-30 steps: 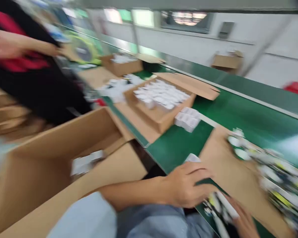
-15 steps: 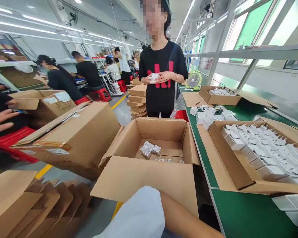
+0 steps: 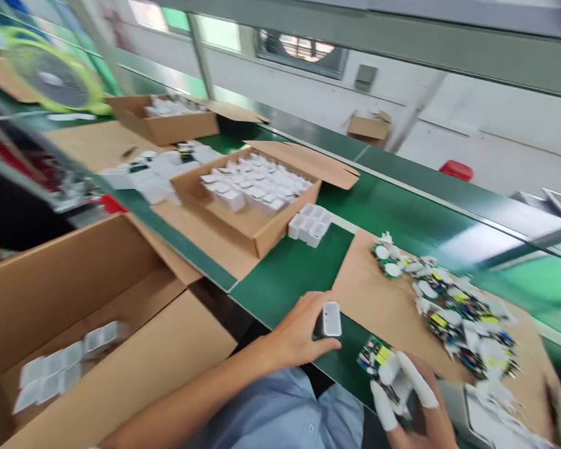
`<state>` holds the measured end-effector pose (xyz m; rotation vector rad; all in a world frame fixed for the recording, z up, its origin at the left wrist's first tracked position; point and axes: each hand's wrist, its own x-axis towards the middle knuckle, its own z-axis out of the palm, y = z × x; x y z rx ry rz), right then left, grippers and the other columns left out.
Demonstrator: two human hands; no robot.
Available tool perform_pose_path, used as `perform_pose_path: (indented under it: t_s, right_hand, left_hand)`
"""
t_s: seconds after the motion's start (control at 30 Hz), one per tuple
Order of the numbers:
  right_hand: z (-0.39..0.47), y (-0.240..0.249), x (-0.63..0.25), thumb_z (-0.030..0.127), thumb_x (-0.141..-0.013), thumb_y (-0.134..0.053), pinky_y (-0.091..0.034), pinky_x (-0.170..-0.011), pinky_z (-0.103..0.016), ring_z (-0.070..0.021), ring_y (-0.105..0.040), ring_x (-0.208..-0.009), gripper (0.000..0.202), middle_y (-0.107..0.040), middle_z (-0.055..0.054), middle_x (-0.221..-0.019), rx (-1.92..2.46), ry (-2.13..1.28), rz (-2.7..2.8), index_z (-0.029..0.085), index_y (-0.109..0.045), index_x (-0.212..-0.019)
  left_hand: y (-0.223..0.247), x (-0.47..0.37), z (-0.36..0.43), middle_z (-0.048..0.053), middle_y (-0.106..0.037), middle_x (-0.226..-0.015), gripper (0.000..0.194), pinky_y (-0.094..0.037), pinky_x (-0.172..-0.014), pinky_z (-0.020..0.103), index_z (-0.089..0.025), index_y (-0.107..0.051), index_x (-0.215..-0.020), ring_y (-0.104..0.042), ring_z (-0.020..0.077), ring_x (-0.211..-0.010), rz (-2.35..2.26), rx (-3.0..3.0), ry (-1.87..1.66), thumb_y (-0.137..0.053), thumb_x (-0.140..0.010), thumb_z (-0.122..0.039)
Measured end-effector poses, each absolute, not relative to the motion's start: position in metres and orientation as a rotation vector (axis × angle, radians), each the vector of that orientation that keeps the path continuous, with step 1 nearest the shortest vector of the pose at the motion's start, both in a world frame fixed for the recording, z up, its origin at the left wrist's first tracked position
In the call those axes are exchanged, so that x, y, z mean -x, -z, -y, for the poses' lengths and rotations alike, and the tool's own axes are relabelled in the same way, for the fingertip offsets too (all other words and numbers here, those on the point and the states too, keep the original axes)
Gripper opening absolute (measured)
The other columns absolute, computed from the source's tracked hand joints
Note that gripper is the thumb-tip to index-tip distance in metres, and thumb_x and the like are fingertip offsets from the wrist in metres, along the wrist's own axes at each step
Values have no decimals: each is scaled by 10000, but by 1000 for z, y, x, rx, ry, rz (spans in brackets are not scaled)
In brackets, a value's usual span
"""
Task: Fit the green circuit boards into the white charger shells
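Note:
Near the bench's front edge, my left hand [image 3: 303, 330] holds a small white open-topped case [image 3: 331, 319] between thumb and fingers. To its right, my right hand [image 3: 414, 405], with white covers on its fingertips, grips a circuit board assembly [image 3: 378, 358] with green, yellow and white parts. The case and the board are apart. A heap of similar board assemblies [image 3: 467, 318] lies on a cardboard sheet [image 3: 364, 280] beyond my right hand. Several white cases [image 3: 310, 222] stand together on the green bench [image 3: 299, 274].
A shallow carton [image 3: 257, 240] of white pieces stands on the bench, with another carton [image 3: 182, 128] and a green fan [image 3: 51, 78] farther left. A large open carton [image 3: 206, 330] holding white cases [image 3: 51, 371] is at lower left. A metal shelf crosses overhead.
The view has swung right and down from the aisle and a facing person to the bench. Both my hands now show, holding a white case and a board assembly.

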<state>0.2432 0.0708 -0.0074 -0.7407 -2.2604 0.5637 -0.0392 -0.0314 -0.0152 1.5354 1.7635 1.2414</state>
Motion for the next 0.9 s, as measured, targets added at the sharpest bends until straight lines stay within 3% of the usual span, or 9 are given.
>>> perform_pose_path:
  t_s: [0.07, 0.23, 0.3, 0.43, 0.57, 0.77, 0.9]
  right_hand:
    - [-61, 0, -234, 194, -993, -705, -668, -932, -360, -282, -734, -1184, 551, -666, -167, -1378, 713, -541, 2230, 230, -561, -1524]
    - [-61, -11, -208, 81, -976, -676, -648, -1011, -372, -253, -709, -1207, 635, -670, -168, -1336, 537, -496, 2221, 188, -503, -1578]
    - [-61, -15, -206, 63, -979, -660, -647, -1012, -379, -251, -707, -1203, 630, -671, -171, -1332, 526, -508, 2210, 183, -503, -1577]
    - [-58, -17, -207, 48, -971, -655, -651, -991, -368, -249, -710, -1189, 619, -683, -169, -1312, 545, -504, 2190, 178, -522, -1561]
    - [-56, -15, -210, 54, -965, -664, -651, -991, -357, -245, -713, -1194, 617, -686, -166, -1306, 589, -519, 2172, 178, -532, -1554]
    - [-53, -17, -207, 64, -960, -671, -652, -1000, -366, -251, -708, -1222, 639, -681, -171, -1337, 604, -539, 2133, 184, -514, -1568]
    - [-50, -22, -201, 52, -960, -642, -664, -985, -405, -263, -717, -1210, 662, -696, -177, -1340, 555, -530, 2196, 186, -482, -1589]
  left_hand:
    - [17, 38, 33, 164, -575, -1477, 888, -475, -1199, 555, -234, -386, -1605, -556, 341, -1379, -1753, -1572, -1249, -872, -863, -230]
    - [17, 36, 36, 150, -518, -1539, 815, -469, -1233, 510, -268, -299, -1649, -524, 298, -1451, -1688, -1743, -1229, -643, -931, -95]
    - [18, 37, 36, 135, -548, -1483, 777, -517, -1185, 493, -277, -348, -1621, -578, 294, -1384, -1776, -1684, -1220, -694, -938, -149]
    - [16, 39, 37, 79, -610, -1268, 835, -637, -928, 427, -286, -480, -1546, -680, 255, -1047, -1943, -1485, -1083, -903, -827, -316]
    - [2, 46, 42, 87, -590, -1415, 1013, -644, -849, 365, -311, -435, -1598, -674, 197, -919, -1757, -1499, -898, -969, -738, -288]
    - [-1, 47, 31, 75, -683, -1340, 665, -583, -1062, 436, -271, -618, -1400, -635, 275, -1187, -1554, -1735, -904, -930, -815, -224]
    - [9, 40, 24, 108, -644, -1341, 624, -570, -1085, 451, -273, -586, -1461, -585, 290, -1259, -1540, -1875, -1092, -847, -900, -194]
